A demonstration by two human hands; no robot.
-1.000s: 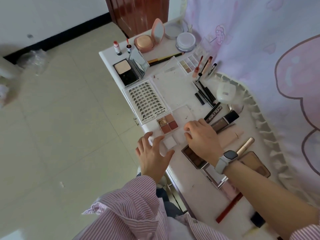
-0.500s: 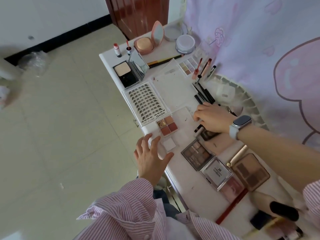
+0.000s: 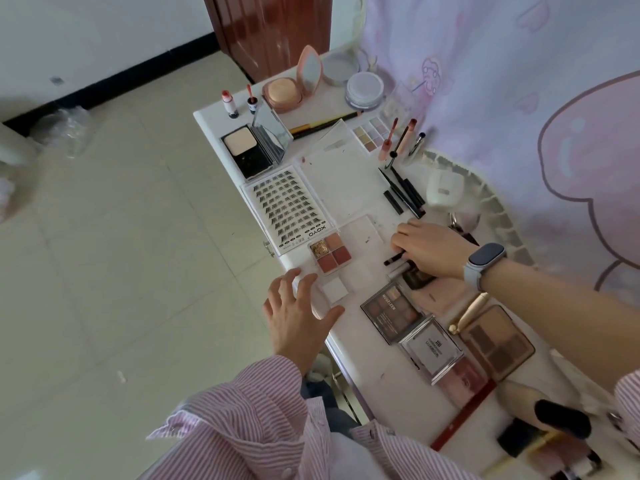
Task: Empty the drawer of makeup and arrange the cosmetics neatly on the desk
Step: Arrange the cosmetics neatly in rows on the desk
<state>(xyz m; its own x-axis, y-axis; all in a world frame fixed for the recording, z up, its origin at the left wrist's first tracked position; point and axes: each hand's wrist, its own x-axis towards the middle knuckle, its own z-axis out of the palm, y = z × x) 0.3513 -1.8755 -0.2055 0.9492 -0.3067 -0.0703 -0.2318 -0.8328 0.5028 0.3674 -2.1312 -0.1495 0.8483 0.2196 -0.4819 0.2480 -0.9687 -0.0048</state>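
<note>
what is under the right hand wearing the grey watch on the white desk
Under the right hand lie slim dark and silver makeup sticks and a dark boxy compact, poking out at its near edge. The palm covers the rest, so their full count and shape stay hidden.

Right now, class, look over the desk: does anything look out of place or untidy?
Yes. The black pencils lie splayed at crossing angles, not in a row. The white desk is scuffed with dark marks. The lip gloss tubes also lie scattered near the curtain. The lash tray and palettes sit fairly square.
</note>
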